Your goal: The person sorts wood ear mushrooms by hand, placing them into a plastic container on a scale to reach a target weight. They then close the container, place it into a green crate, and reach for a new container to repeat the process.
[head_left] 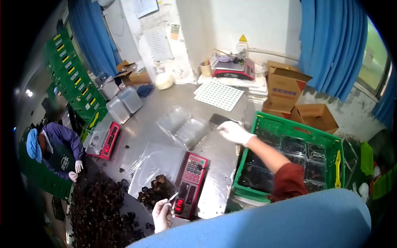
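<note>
My left hand, in a white glove, pinches a slim metal tool whose kind I cannot make out. It is at the front edge of a red digital scale with a lit red display. Brown-black curled pieces like wood ear mushrooms lie beside it, at the clear plastic covering the scale's pan. My right hand, also gloved, reaches over the metal table with fingers stretched left. Close to its fingertips are a dark flat object and an open clear plastic box.
A big dark mushroom heap covers the table's left front. A green crate with filled clear boxes stands right, cartons behind it. A co-worker works at the left by another scale. Sticker sheets lie at the back.
</note>
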Available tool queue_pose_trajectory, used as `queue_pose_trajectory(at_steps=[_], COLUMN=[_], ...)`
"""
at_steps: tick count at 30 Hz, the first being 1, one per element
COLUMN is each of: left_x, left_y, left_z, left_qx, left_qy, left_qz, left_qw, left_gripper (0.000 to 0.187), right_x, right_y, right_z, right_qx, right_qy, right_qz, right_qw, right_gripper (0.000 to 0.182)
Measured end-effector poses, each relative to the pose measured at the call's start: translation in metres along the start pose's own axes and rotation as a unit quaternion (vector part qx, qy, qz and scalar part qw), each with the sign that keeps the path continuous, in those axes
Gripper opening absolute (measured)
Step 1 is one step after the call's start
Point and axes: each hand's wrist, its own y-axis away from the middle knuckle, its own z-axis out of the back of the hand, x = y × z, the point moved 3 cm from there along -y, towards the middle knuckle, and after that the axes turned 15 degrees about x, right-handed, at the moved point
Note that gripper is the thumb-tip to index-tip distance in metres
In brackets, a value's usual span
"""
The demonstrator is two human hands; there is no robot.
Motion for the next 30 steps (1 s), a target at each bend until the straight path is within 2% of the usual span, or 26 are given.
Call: queue_pose_trajectory(at_steps=[1,3,6,9,10,13,14,17,19,21,23,25,27,28,30], left_x=[-0.001,-0.002,-0.001,-0.003,-0.004,0.000,0.003,0.008,0.004,-0.007,-0.026,-0.043,-0.049,-0.049,-0.054], left_y=[0.002,0.008,0.016,0.024,0.027,0.029,0.028,0.025,0.020,0.015,0.011,0.011,0.001,-0.002,-0.004], left_z=[0.005,0.019,0.044,0.060,0.063,0.072,0.075,0.077,0.068,0.060,0.038,-0.001,-0.016,-0.020,-0.037], left_qx=[-0.004,-0.018,-0.017,-0.042,-0.058,-0.060,-0.059,-0.051,-0.040,-0.069,-0.042,0.033,0.084,0.091,0.080], left_qy=[0.001,0.003,-0.001,0.006,0.004,0.004,-0.003,-0.010,0.006,0.065,0.076,0.035,0.037,0.028,0.010], left_qz=[-0.007,-0.009,-0.036,-0.040,-0.038,-0.041,-0.038,-0.032,-0.038,0.068,0.063,-0.052,-0.083,-0.094,-0.105], left_qw=[1.000,1.000,0.999,0.998,0.998,0.997,0.998,0.998,0.998,0.993,0.994,0.997,0.992,0.991,0.991], left_gripper=[0.018,0.017,0.018,0.017,0.017,0.018,0.018,0.019,0.019,0.022,0.029,0.041,0.061,0.064,0.067], right_x=[0.011,0.029,0.038,0.031,0.031,0.028,0.031,0.049,0.079,0.113,0.155,0.194,0.224,0.236,0.250], right_y=[-0.023,-0.065,-0.098,-0.119,-0.120,-0.129,-0.129,-0.133,-0.129,-0.121,-0.097,-0.065,-0.034,-0.019,0.008], right_z=[-0.024,-0.065,-0.113,-0.133,-0.131,-0.116,-0.109,-0.075,-0.048,-0.024,-0.015,-0.021,-0.037,-0.046,-0.065], right_qx=[0.011,0.060,-0.043,0.164,0.123,0.154,0.069,0.168,0.089,0.010,-0.004,-0.010,0.038,0.089,0.106], right_qy=[0.083,0.172,0.327,0.355,0.328,0.258,0.314,0.219,0.229,0.234,0.235,0.205,0.254,0.258,0.259], right_qz=[0.065,0.070,0.148,0.051,0.072,0.069,0.121,0.045,0.119,0.195,0.267,0.352,0.400,0.403,0.433], right_qw=[0.994,0.981,0.933,0.919,0.934,0.951,0.939,0.960,0.962,0.952,0.935,0.913,0.880,0.873,0.857], right_gripper=[0.026,0.023,0.018,0.014,0.011,0.007,0.011,0.017,0.011,0.008,0.008,0.008,0.008,0.019,0.020])
